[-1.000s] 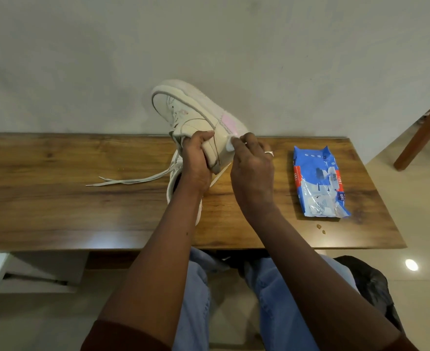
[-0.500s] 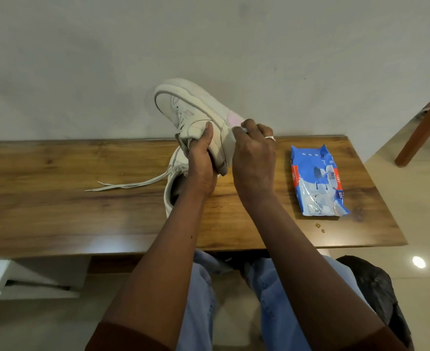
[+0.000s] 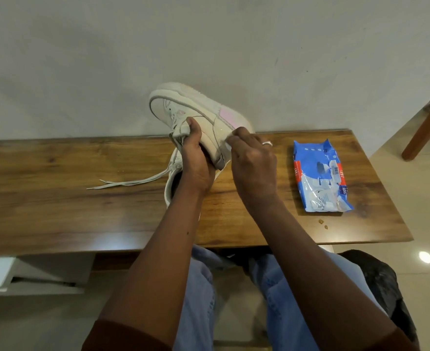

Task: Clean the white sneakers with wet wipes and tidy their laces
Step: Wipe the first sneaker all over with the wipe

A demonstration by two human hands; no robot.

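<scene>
1. The left hand (image 3: 196, 160) is raised above the table (image 3: 56, 203), with the forearm reaching in from six o'clock. Its thumb and fingers are curled round the tongue and collar of a white sneaker (image 3: 198, 110), which is held clear of the tabletop.
2. The right hand (image 3: 255, 165) is set just beside it at three o'clock, fingers bent, with a ring (image 3: 267, 143) seen on one finger. A wet wipe (image 3: 230, 143), mostly hidden, is pinched at the fingertips and pressed to the sneaker's heel end.
3. From the left grip the held sneaker extends toward eleven o'clock. It is tilted, with the sole turned up toward the wall.
4. Its upper is off-white and glossy, and a pale pink patch is seen near the heel.
5. A second sneaker (image 3: 170, 191) lies on the table under the left wrist, largely covered. Its laces (image 3: 132, 182) are trailed loose toward nine o'clock.
6. A blue wipes pack (image 3: 320, 176) lies flat at three o'clock of the right hand, apart from it.
</scene>
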